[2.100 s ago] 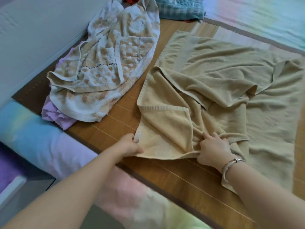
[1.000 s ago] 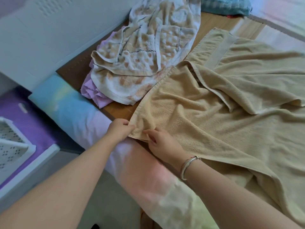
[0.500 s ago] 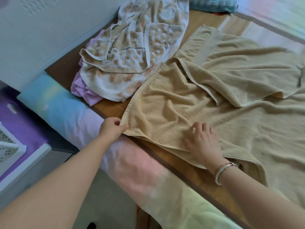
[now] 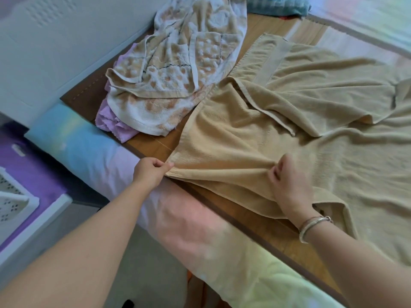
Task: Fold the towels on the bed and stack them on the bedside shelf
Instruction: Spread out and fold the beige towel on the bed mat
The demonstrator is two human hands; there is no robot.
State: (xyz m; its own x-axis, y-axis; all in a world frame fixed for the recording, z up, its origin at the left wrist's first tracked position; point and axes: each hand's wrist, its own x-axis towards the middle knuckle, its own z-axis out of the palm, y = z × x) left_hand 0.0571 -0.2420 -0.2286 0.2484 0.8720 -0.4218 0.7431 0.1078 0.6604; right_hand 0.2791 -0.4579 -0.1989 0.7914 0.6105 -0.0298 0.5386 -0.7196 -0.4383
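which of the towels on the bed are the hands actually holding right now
The plain tan towel, spread widest across the bed. The left hand pinches its near corner; the right hand grips a fold. The patterned towel and lilac towel lie untouched.

Bare forearms, silver bangle (image 4: 313, 225), right wrist

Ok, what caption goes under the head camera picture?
Both hands, left hand and right hand, pinch the tan towel beside a patterned towel.

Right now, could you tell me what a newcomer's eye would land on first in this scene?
Probably the big tan towel spread rumpled across the bed, with the left hand pinching its near corner and the right hand gathering a fold. Next, the patterned cream towel heaped over a lilac cloth by the wall.
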